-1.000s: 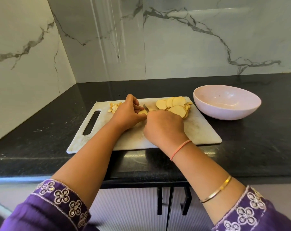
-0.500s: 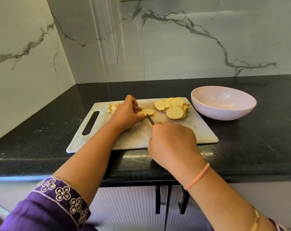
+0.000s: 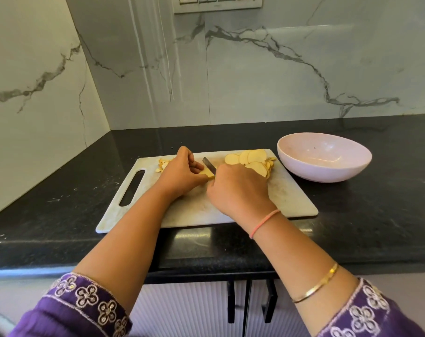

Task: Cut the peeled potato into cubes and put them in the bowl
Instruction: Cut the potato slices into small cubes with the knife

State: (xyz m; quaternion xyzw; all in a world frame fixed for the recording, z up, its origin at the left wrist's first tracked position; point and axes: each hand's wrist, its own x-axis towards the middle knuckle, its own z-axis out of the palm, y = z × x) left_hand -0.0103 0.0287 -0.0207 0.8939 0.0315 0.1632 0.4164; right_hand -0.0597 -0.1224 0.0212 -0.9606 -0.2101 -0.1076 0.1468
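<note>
**Potato mid-cut on board**

Piece (image 3: 207,175) of potato lies flat on the board (image 3: 289,200), pinned under the curled fingers of our left hand (image 3: 181,175). Our right hand (image 3: 238,190) sits just beside it, closed round the knife (image 3: 209,164). The handle is hidden in the fist and the blade angles away over the piece.

We count one knife, one board, one bowl (image 3: 326,176). Slices (image 3: 254,161) lie in one overlapping heap at the board's far right, partly behind the right hand, and we cannot tell their number. Scraps (image 3: 161,164) sit in a small cluster beyond the left hand.

The bowl stands on the counter (image 3: 60,203), just right of the board's far corner. We see its bare pink inside with one dark speck.
</note>
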